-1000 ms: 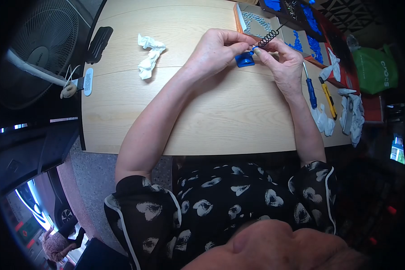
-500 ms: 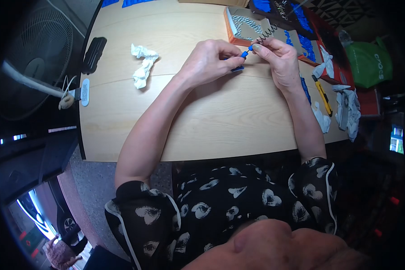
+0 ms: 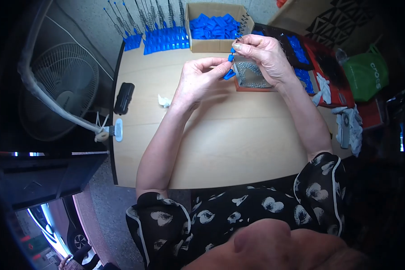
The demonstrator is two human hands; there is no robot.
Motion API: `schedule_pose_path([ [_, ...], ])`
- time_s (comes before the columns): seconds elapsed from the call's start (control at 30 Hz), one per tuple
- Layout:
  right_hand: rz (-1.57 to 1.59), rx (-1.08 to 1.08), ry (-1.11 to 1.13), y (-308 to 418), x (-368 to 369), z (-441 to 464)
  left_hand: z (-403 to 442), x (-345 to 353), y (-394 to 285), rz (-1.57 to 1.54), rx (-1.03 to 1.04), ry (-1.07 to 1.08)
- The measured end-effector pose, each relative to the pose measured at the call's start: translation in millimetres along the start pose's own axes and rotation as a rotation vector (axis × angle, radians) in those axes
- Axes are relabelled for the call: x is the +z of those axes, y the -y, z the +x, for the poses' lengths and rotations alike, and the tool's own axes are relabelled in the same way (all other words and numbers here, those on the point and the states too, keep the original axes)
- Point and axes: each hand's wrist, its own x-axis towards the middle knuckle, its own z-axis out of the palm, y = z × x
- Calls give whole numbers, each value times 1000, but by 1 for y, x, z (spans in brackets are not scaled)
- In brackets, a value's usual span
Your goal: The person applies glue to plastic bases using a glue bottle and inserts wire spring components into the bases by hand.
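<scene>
My left hand point(image 3: 197, 82) pinches a blue plastic piece point(image 3: 229, 74) with a flat end, between thumb and fingers. Right above it, my right hand point(image 3: 264, 55) grips the upper part of the same assembly, where a small blue collar point(image 3: 231, 58) sits on a thin rod. From the right fingertips a dark coil spring point(image 3: 241, 28) sticks up and away. Both hands are close together over the far part of the table, and the fingers hide how the parts join. Just beneath the right hand lies a shallow box of small metal parts point(image 3: 248, 77).
A cardboard box point(image 3: 211, 46) of blue pieces stands at the back. Left of it, blue bases point(image 3: 166, 41) with upright springs are lined up. A black case point(image 3: 124, 98), crumpled white tissue point(image 3: 164, 101) and a fan point(image 3: 60, 92) are on the left; a green bag point(image 3: 368, 72) is right.
The view has tilted up, so the box of blue pieces and the row of springs now show. Both hands still hold the spring assembly, which now stands more upright.
</scene>
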Motion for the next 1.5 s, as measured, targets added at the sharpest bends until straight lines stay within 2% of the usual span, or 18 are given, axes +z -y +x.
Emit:
schedule_pose_path([
  [0.2, -198, -91, -1, 13, 5, 29, 19, -10, -10, -32, 66, -10],
  [0.3, -260, -71, -5, 19, 6, 37, 29, -14, -9, 1, 111, -33],
  [0.43, -207, -59, -2, 14, 4, 47, 37, -15, -11, 21, 177, -74],
  [0.63, -121, -62, -29, 19, 12, 56, 47, -19, -13, 170, 407, -182],
  [1.1, -115, -101, -29, 27, 26, 60, 44, -25, -26, 154, 433, -176],
  [1.5, -243, -121, -57, 32, 28, 53, 43, -25, -25, 187, 450, -190],
])
